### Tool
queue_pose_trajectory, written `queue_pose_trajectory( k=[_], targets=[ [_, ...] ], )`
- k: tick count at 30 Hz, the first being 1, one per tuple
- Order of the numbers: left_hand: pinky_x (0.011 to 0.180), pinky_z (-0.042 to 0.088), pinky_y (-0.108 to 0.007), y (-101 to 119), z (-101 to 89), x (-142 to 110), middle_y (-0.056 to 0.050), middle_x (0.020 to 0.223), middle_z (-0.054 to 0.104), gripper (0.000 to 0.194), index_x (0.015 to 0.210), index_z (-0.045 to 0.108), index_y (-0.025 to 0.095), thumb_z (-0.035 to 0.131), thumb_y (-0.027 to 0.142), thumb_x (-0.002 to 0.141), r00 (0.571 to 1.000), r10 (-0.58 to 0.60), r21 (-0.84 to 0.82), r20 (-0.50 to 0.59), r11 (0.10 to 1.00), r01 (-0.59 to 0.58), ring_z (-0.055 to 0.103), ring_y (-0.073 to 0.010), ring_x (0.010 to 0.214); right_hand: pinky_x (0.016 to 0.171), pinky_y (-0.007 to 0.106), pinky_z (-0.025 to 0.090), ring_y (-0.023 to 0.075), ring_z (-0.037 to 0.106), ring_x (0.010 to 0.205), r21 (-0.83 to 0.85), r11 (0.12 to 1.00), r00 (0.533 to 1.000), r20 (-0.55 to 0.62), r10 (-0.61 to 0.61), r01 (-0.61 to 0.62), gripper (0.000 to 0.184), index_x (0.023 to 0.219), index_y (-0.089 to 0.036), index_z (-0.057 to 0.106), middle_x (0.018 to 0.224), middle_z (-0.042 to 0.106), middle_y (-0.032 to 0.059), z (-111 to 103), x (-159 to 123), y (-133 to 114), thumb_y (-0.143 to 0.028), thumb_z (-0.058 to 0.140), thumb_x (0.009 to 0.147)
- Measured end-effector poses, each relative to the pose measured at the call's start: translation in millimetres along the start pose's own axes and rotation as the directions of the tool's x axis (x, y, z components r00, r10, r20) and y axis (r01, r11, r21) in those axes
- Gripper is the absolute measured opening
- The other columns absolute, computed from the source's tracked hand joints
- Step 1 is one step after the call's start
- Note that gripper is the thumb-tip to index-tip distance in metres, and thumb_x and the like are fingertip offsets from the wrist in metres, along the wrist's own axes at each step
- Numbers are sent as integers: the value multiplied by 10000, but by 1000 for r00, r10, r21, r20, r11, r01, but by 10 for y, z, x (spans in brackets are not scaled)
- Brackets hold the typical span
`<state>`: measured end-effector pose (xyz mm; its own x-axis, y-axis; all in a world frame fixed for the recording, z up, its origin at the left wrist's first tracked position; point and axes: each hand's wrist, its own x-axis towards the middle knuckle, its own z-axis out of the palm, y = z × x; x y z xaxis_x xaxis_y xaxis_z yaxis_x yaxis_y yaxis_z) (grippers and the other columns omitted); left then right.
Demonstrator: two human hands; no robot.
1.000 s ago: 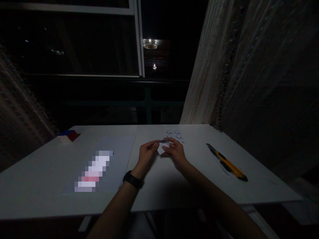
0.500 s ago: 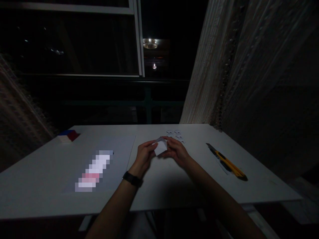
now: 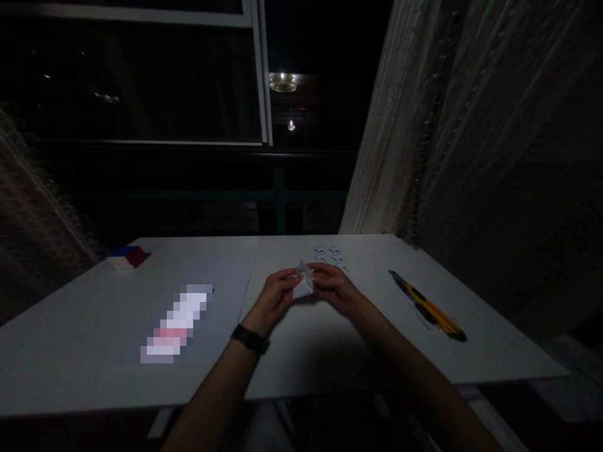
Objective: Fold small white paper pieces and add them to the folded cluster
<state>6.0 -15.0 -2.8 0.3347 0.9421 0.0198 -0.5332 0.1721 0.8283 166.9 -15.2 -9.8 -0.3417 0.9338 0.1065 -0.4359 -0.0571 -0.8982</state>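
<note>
A small white piece of folded paper [image 3: 303,286] is held up between my hands over the middle of the table, its pointed top standing up and layers showing along its lower edge. My left hand [image 3: 276,294] pinches its left side, the thumb on the near face. On the right side, my right hand [image 3: 336,289] grips it the same way, with thumb and fingers closed. The far fingers are partly hidden behind the paper. Just beyond my right hand lie several small paper pieces with dark marks [image 3: 328,252], set out in rows.
On the white table [image 3: 348,364], a yellow and black utility knife [image 3: 431,309] lies at the right beside a thin pale strip. A large sheet [image 3: 230,295] with a bright blurred-out patch lies left. A blue, red and white block [image 3: 127,257] sits far left. Curtains [image 3: 386,125] flank the window.
The folded paper has gone from a wider, diamond-like face to a narrower shape with a raised point. My hands have shifted slightly around it, and more of the small marked pieces shows behind them.
</note>
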Motion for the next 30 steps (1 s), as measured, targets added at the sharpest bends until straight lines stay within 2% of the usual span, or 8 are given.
queue_pose_trajectory(
  k=[12,18,23,30],
  targets=[
    [697,478,-281,-3,0,-9,-101,790,674,280,830,663,72,718,94,556,1000,-4,14,-14,1000,4,625,-178,701,578,251,444,116,558,606,48,999,1000,-8,2,-1,347,912,-180,666,702,637,8,8,-6,0,-119,697,571],
    [694,477,-310,8,20,-25,-115,797,673,278,828,665,86,722,144,562,999,-16,43,40,999,14,627,-207,714,564,246,426,106,533,559,124,992,1000,1,-7,6,293,837,-170,684,662,634,10,5,-1,21,-94,666,556],
    [699,477,-323,25,42,-41,-118,776,673,276,839,659,67,714,133,576,997,-23,40,70,999,21,632,-206,692,562,249,421,99,501,529,203,979,999,29,34,-39,330,883,-141,678,633,616,20,16,-19,5,-104,636,558],
    [688,484,-340,38,44,-63,-136,788,675,285,871,659,61,704,149,604,993,-31,50,115,998,25,637,-218,678,529,216,402,78,481,508,165,986,999,44,26,-33,319,879,-141,675,584,571,2,51,-38,-27,-116,633,563]
  ],
)
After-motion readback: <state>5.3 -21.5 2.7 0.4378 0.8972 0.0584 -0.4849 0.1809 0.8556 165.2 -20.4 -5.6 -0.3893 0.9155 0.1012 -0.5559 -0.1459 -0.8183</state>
